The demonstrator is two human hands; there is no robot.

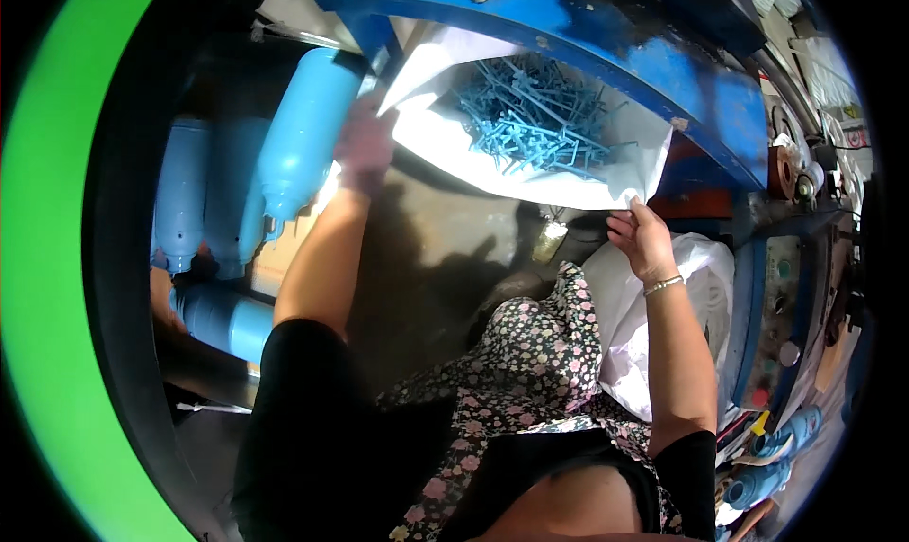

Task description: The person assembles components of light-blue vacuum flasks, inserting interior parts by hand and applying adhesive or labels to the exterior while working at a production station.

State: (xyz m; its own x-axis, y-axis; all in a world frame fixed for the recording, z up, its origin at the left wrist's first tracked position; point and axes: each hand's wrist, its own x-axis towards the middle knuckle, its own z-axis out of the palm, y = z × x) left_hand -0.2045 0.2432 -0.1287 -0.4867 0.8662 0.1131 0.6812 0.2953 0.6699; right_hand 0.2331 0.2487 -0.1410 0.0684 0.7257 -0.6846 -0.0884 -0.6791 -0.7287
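A white plastic bag hangs open below the blue bench, its mouth spread wide. Inside lies a tangled heap of thin blue plastic sticks, like moulding scraps. My right hand pinches the bag's near right rim between thumb and fingers, the other fingers loosely curled. At the bag's left corner is my left hand, blurred and in shade; the plastic is drawn to a point at its fingers, which look closed on it. Beside that hand stands a light blue bottle-shaped plastic piece.
More blue bottle-shaped pieces stand and lie at the left. The blue metal bench runs across the far side. A bulging white bag sits by my right forearm, near a control panel with knobs. Blue parts lie lower right.
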